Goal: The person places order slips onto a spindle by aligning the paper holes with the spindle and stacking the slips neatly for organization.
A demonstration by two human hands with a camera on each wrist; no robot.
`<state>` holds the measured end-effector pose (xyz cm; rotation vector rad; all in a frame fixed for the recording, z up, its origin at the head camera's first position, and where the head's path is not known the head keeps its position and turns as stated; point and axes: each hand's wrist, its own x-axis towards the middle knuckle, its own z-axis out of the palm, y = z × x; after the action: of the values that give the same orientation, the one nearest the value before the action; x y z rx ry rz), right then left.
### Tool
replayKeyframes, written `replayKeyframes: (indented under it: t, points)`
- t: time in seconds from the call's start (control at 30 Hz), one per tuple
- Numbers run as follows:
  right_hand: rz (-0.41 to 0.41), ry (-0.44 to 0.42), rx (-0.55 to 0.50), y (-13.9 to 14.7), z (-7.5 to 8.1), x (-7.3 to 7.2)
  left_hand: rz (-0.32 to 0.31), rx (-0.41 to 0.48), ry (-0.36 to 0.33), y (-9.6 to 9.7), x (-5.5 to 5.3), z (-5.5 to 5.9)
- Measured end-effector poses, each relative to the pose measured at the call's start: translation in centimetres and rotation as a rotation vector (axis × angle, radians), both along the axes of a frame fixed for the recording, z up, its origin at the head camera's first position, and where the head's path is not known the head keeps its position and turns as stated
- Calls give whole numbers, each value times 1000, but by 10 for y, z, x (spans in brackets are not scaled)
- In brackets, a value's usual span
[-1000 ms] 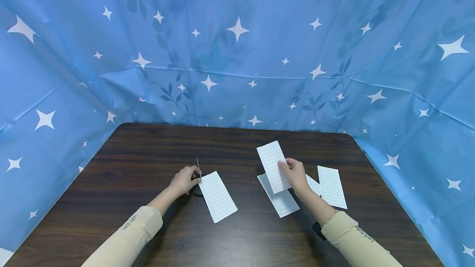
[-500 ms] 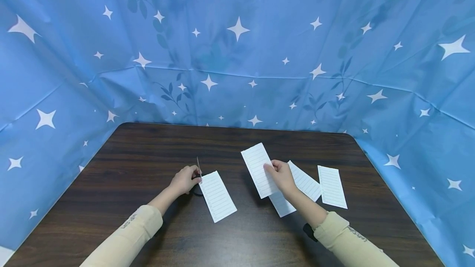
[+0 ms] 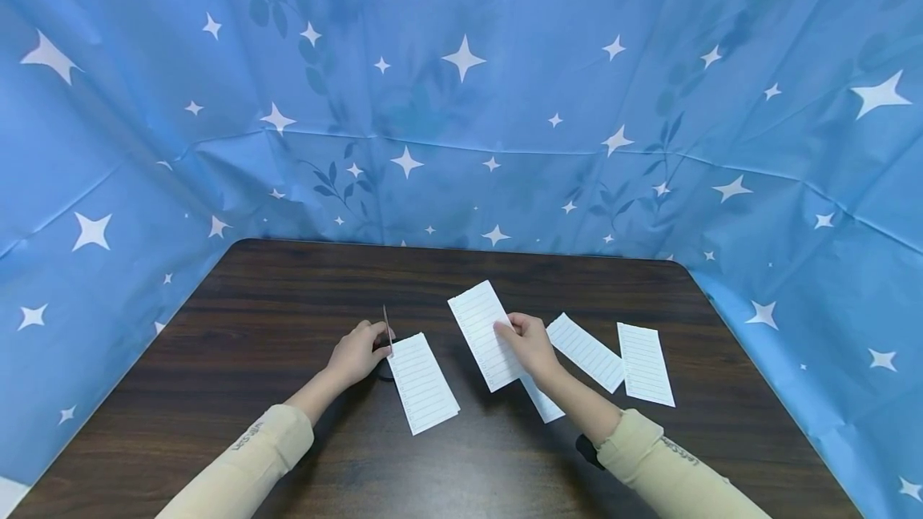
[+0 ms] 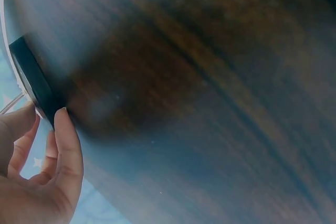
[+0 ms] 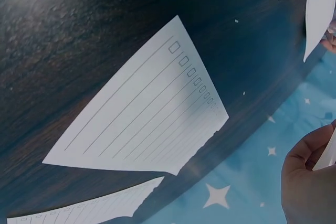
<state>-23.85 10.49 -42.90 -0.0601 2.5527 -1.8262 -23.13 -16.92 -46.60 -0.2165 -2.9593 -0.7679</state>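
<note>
1. Well, my left hand [image 3: 356, 355] pinches the ruled sheets [image 3: 424, 384] and a dark object [image 4: 34, 82], left of centre.
2. My right hand [image 3: 532, 345] pinches another sheet [image 3: 481, 335], to their right; light pressure should prevent creases.

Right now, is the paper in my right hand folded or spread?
Spread: in the head view, the paper shows its lined face flat, with no visible fold, while your right hand pinches one edge.

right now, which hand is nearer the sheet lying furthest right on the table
Right. The right hand is left of the rightmost sheet, apart from it, holding another sheet; the left hand is much farther left, by the leftmost sheet.
</note>
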Motion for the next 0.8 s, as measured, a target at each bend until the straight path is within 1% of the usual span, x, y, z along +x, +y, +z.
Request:
replayKeyframes:
  t: [0.07, 0.17, 0.33, 0.63, 0.8]
  points:
    - [-1, -1, 10, -1, -1, 0, 6, 5, 4, 0, 1, 0]
    - [-3, -6, 15, -1, -1, 0, 26, 12, -27, 0, 0, 0]
    - [-9, -11, 25, -1, -1, 0, 40, 1, -39, 0, 0, 1]
    - [-17, -18, 16, 1, -4, -1, 37, 18, 0, -1, 1, -3]
    - [-16, -16, 26, 1, -5, -1, 42, 22, 6, -1, 3, -2]
